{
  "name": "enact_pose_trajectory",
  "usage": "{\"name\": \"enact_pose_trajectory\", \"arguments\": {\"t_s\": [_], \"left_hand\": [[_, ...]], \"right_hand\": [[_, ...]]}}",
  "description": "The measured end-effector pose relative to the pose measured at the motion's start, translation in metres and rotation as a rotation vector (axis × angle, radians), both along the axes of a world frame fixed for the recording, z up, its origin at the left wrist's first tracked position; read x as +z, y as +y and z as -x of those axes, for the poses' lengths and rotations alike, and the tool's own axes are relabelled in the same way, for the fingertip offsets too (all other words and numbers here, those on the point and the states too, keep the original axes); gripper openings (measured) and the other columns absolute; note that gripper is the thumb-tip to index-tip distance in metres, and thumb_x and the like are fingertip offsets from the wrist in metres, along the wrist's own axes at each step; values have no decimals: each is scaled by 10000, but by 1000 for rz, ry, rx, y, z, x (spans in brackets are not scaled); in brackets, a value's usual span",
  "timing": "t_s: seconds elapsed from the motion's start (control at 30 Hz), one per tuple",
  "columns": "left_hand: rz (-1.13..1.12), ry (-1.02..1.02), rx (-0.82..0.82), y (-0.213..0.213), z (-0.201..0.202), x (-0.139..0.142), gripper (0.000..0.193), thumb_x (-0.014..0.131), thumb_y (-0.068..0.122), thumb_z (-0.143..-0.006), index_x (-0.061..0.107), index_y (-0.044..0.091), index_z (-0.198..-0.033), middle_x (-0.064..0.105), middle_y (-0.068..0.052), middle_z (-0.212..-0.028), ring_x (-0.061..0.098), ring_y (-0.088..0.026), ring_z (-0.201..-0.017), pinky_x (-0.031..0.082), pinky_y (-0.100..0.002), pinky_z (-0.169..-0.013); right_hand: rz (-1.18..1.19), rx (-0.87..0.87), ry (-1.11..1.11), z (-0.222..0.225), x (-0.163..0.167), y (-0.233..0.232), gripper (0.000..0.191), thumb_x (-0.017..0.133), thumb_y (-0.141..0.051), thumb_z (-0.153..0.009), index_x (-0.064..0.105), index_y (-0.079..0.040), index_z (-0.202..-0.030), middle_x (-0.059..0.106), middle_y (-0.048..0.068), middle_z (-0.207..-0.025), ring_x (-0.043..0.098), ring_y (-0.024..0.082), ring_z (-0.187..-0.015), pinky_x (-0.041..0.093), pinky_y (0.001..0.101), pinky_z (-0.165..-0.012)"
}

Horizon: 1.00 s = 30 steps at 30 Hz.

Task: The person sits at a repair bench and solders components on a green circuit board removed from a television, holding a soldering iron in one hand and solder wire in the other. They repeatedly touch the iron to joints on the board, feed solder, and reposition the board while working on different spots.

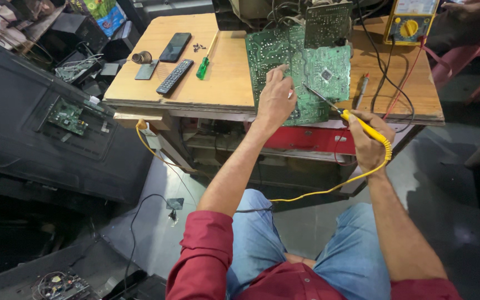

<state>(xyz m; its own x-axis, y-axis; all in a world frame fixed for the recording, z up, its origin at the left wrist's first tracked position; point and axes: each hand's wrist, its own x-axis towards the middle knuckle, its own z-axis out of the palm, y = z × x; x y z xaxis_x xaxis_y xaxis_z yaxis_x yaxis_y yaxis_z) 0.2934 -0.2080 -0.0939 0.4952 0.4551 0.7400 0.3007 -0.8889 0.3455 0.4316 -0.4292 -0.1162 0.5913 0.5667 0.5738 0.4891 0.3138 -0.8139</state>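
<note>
A large green circuit board point(306, 61) lies solder side up on a wooden table point(229, 78). My left hand point(276, 100) rests on the board's near left part, fingers spread, pressing it down. My right hand point(365, 139) grips a yellow-handled soldering iron point(356, 119), whose metal tip touches the board near its middle. The iron's yellow cord point(329, 191) loops down under my right wrist toward my lap. A smaller dark circuit board point(328, 23) stands at the big board's far edge.
On the table's left part lie a phone point(175, 46), a black remote point(175, 76), a green-handled screwdriver point(205, 58) and small screws point(198, 48). A yellow multimeter point(410, 21) with black and red leads sits far right. An opened television back point(56, 116) stands on the left.
</note>
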Motion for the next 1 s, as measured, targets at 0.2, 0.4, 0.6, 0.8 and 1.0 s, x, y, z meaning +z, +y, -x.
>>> {"name": "enact_pose_trajectory", "arguments": {"t_s": [0.2, 0.4, 0.6, 0.8, 1.0], "left_hand": [[13, -8, -17, -1, 1, 1, 117, 703, 26, -798, 605, 14, -861, 559, -213, -1350, 503, -392, -1311, 506, -427, -1020], [18, -9, -10, -3, 2, 1, 115, 704, 28, -801, 607, 24, -862, 559, -199, -1367, 504, -380, -1321, 506, -421, -1026], [21, 1, -3, -2, 1, 1, 115, 708, 29, -791, 612, 25, -855, 553, -205, -1368, 501, -382, -1318, 505, -419, -1028], [28, 12, 1, -4, 2, 3, 110, 703, 28, -795, 612, 20, -856, 554, -202, -1368, 500, -379, -1319, 505, -417, -1025], [36, 9, -3, -5, 3, 4, 103, 698, 26, -799, 613, 17, -858, 556, -197, -1372, 501, -373, -1321, 506, -416, -1029]], "right_hand": [[-5, 30, 20, 0, -1, 3, 194, 683, -101, -1044, 723, 56, -1150, 752, 95, -1039, 700, 113, -932, 541, 234, -857], [5, 32, 34, 3, 2, 2, 197, 678, -96, -1045, 728, 55, -1162, 754, 98, -1028, 699, 115, -923, 535, 230, -842], [-5, 45, 38, 4, 4, 4, 189, 671, -94, -1046, 722, 57, -1149, 753, 92, -1023, 702, 110, -921, 541, 228, -839], [14, 13, 20, 2, 2, 2, 184, 676, -90, -1045, 731, 52, -1147, 751, 90, -1015, 693, 110, -904, 532, 228, -823], [-9, 22, 21, 1, -1, 2, 184, 685, -91, -1039, 725, 52, -1147, 752, 88, -1031, 698, 106, -921, 540, 228, -841]]}}
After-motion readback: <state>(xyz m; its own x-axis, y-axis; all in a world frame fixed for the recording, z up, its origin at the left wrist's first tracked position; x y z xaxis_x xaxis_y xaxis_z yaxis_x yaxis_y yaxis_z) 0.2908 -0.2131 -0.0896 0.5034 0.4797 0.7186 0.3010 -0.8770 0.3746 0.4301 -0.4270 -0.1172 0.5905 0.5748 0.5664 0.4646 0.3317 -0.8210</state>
